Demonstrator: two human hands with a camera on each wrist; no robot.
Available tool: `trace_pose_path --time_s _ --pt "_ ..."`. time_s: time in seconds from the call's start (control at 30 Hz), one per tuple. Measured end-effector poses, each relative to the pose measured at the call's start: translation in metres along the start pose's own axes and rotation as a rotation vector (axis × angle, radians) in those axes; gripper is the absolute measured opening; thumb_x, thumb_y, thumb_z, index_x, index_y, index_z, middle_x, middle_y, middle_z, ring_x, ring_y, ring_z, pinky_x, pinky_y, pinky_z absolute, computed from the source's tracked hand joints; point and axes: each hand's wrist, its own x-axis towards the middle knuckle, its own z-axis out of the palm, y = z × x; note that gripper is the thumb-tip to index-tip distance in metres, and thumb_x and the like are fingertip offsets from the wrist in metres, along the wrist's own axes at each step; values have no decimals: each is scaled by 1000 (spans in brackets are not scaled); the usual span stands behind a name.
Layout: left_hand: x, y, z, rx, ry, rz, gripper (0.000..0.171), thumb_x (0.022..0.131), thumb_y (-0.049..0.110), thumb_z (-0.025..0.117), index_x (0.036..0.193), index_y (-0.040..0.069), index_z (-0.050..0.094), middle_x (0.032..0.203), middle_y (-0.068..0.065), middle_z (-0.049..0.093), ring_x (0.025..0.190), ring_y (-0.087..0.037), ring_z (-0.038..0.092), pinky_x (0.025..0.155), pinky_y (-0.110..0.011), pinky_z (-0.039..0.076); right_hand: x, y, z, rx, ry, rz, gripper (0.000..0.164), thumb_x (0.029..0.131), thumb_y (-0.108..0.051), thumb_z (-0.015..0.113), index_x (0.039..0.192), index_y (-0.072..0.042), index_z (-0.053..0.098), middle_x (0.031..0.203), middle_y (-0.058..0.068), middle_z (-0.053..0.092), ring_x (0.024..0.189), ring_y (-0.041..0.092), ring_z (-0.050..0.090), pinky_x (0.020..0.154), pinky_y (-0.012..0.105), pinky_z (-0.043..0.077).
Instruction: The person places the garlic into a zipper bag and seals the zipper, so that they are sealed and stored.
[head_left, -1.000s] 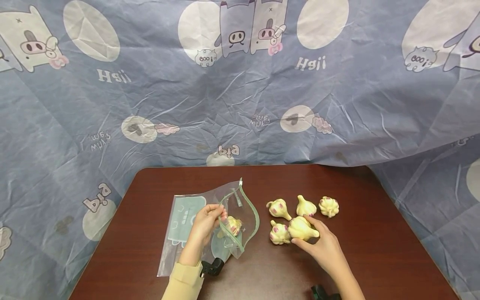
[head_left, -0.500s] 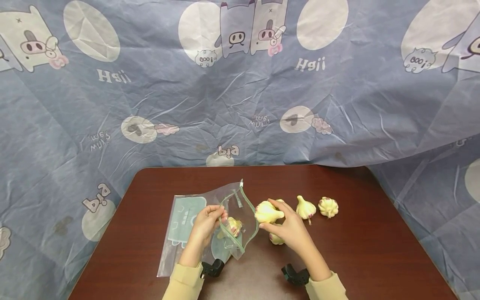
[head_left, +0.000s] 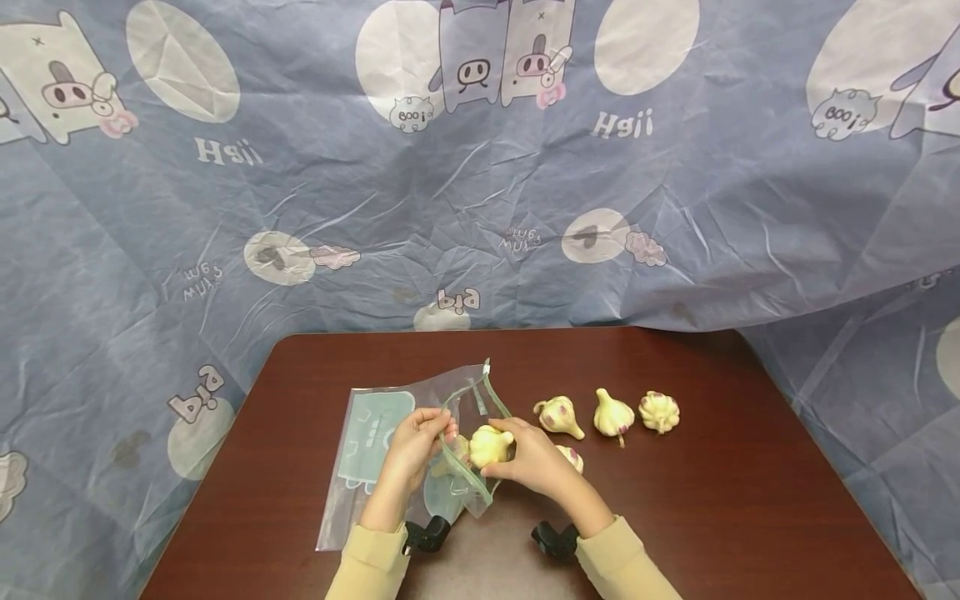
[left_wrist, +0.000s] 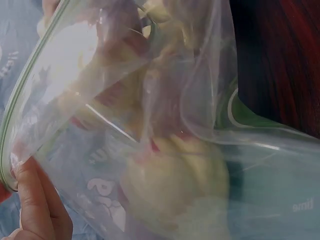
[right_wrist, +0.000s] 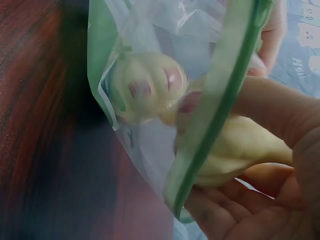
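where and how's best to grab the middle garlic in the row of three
Take the middle garlic by its round bulb, probably from above and across its sides: its thin neck points toward the far edge of the table, and gaps part it from the left garlic and right garlic.

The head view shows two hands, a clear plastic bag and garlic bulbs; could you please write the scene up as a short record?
Left hand: pinches the rim of the green-edged clear plastic bag
Right hand: holds a pale yellow garlic bulb at the bag's open mouth
Bag contents: at least one purple-patched garlic bulb
Outside: three loose bulbs, plus a fourth bulb partly hidden
Surface: dark reddish-brown table
Backdrop: blue-grey cloth with cartoon print
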Motion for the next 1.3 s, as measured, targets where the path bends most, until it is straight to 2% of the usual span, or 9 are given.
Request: trace_pose_path --time_s 0.13,0.37,0.6,0.77,0.9,1.0,1.3 --pt "0 -1 1 14 -15 1 19 98 6 59 109 -7 50 80 1 64 73 -4 63 69 -13 56 5 3 4 -16 -59 -6 71 71 -26 87 130 1 60 130 18 62 118 32 61 96 49 53" --pt "1 -1 5 1 -27 9 17 98 5 59 107 -6 51 77 2 64 72 -4 64 68 -14 57 15 2 13 -73 -112 -17 69 70 -22 85 129 3 60 125 17 64 108 28 64 89 42 55" --pt "0 0 8 0 -14 1 15 97 4 58 107 -5 51 77 3 65 71 -3 64 67 -13 56 22 3 24 -145 -143 -48 62 72 -15 81 127 5 60 124 18 65 110 31 63 90 44 54" --pt "-4 2 10 23 -15 -7 18 97 7 60 108 -5 52 78 2 66 70 -3 65 67 -13 56 24 5 29 -162 -172 -31 58 76 -11 80 127 7 60 123 20 64 111 32 62 90 44 54" --pt "-6 2 11 23 -16 -14 19 97 8 61 108 -5 52 79 0 66 71 -5 66 68 -13 57 22 6 30 -160 -159 -22 58 75 -8 79 127 8 59 124 20 62 115 34 60 96 46 52" --pt "-6 1 11 20 -16 -8 20 97 8 61 108 -6 52 81 -1 66 72 -5 66 69 -14 57 19 3 25 -134 -128 -26 59 74 -11 81 126 6 60 127 19 61 118 35 59 99 49 51" --pt "-5 0 10 21 -15 13 19 97 6 59 107 -7 51 79 0 65 70 -4 66 68 -14 57 4 -3 -4 -22 -53 -34 63 74 -19 86 129 0 61 130 15 61 116 34 61 94 50 54"
